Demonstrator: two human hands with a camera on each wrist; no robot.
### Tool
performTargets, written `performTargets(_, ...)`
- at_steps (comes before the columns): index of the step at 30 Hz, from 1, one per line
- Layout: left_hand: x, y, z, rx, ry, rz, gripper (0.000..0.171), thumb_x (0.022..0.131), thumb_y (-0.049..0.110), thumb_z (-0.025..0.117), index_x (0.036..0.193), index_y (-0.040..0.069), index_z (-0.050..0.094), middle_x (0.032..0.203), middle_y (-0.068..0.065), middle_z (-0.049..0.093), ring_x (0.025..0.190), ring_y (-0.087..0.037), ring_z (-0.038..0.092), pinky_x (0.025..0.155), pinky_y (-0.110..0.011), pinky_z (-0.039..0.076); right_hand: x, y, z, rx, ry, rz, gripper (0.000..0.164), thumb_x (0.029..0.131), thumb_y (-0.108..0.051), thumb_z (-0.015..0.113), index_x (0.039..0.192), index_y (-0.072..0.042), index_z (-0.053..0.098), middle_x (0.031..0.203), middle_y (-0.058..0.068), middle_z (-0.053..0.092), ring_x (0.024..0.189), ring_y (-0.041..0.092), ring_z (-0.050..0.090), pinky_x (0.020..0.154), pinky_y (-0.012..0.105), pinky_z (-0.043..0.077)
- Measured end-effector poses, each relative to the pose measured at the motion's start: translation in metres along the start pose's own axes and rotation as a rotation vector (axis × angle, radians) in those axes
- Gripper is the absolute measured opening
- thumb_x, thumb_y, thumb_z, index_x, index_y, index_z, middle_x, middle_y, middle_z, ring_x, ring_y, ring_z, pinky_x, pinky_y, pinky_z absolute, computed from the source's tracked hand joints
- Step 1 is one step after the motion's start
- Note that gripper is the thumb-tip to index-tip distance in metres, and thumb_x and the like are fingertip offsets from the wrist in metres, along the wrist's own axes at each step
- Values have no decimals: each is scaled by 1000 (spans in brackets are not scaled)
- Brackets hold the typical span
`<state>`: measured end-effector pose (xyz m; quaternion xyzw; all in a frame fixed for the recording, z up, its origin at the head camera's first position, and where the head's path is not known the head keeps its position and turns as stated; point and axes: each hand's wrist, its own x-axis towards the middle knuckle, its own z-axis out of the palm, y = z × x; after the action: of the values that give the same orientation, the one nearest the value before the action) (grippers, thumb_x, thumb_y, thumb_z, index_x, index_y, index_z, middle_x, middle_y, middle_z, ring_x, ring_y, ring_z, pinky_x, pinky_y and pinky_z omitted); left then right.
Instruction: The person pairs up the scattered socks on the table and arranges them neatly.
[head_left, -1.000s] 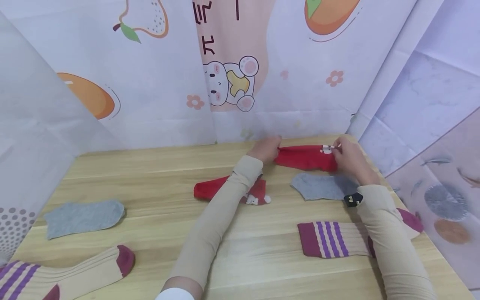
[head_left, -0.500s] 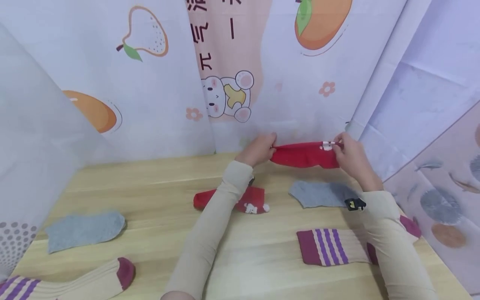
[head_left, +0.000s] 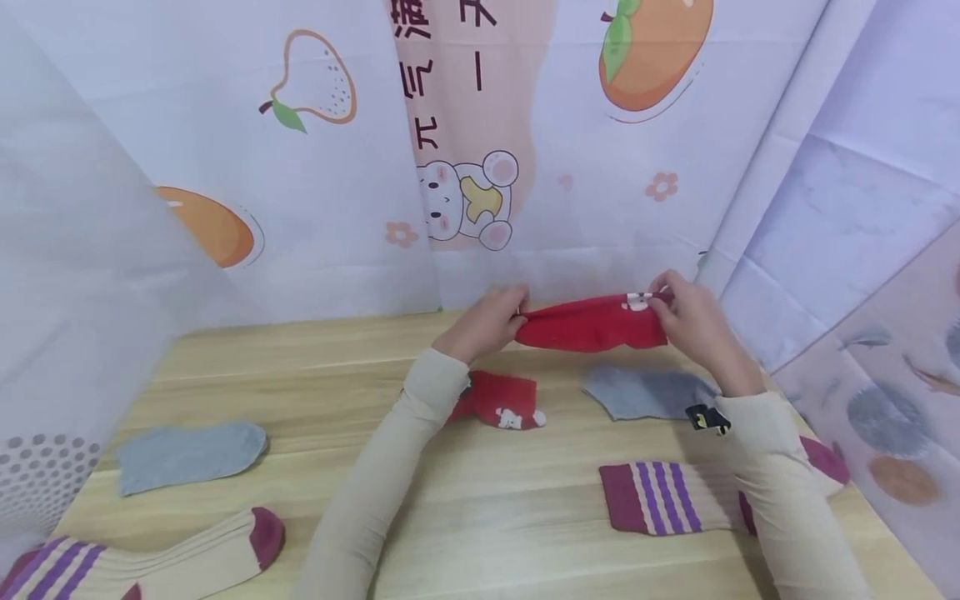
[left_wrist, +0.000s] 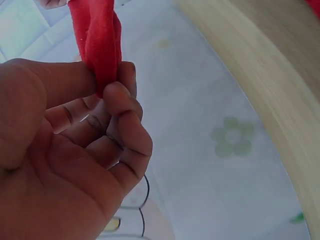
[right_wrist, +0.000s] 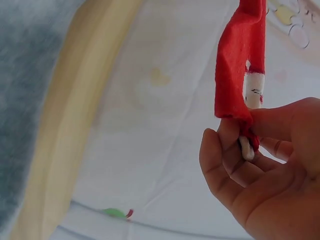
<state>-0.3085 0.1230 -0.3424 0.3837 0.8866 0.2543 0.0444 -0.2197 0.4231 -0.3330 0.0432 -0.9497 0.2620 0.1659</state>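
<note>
A red sock (head_left: 588, 327) with a white figure near one end is stretched between both hands, above the back of the table. My left hand (head_left: 487, 323) pinches its left end between thumb and fingers; the left wrist view shows the red fabric (left_wrist: 102, 40) bunched there. At the other end, my right hand (head_left: 697, 325) pinches the edge by the white figure, and a small white bit pokes out between the fingers in the right wrist view. Below the left hand lies a second red sock (head_left: 510, 398), partly covered by the left forearm. A grey sock (head_left: 637, 393) lies under the right hand.
Another grey sock (head_left: 191, 454) lies on the left of the wooden table (head_left: 480, 517). One cream sock with purple stripes (head_left: 195, 558) is at front left; its like (head_left: 675, 498) lies at right, partly under the right forearm. A printed curtain (head_left: 337, 208) hangs behind.
Both hands have moved left with the red sock, which is lifted and hangs between them. The left forearm has shifted left, uncovering part of the second red sock. The head view has tilted up.
</note>
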Motion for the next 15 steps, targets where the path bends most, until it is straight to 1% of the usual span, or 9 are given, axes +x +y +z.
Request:
performTargets(4, -18, -2, -1, -9, 4, 5, 14, 95, 10, 66, 100, 12, 53, 89, 1, 60, 81, -15, 57, 72, -23, 50, -6, -11, 0, -8, -37, 7, 10, 97, -2, 58, 105, 1, 55, 100, 29, 66, 83, 40, 65, 70, 53, 57)
performTargets(7, -29, -4, -2, -14, 27, 11, 15, 95, 9, 66, 100, 12, 52, 86, 1, 61, 78, -13, 58, 72, -21, 50, -8, -18, 1, -9, -54, -8, 11, 96, -3, 59, 106, 0, 55, 103, 30, 66, 86, 42, 65, 71, 55, 57)
performTargets(11, -41, -5, -8, 3, 64, 21, 17, 94, 7, 67, 102, 11, 52, 83, 1, 61, 75, -13, 59, 71, -21, 51, -8, -27, 3, -3, -49, -62, 11, 95, -1, 60, 105, 1, 56, 101, 30, 67, 86, 43, 65, 72, 57, 56)
performTargets(15, -51, -3, -16, 35, 67, 16, 20, 94, 7, 67, 107, 8, 52, 84, 1, 62, 75, -12, 60, 72, -20, 52, -9, -36, 6, 13, -64, -64, 12, 96, -2, 61, 106, 1, 55, 103, 31, 66, 87, 43, 65, 73, 57, 56)
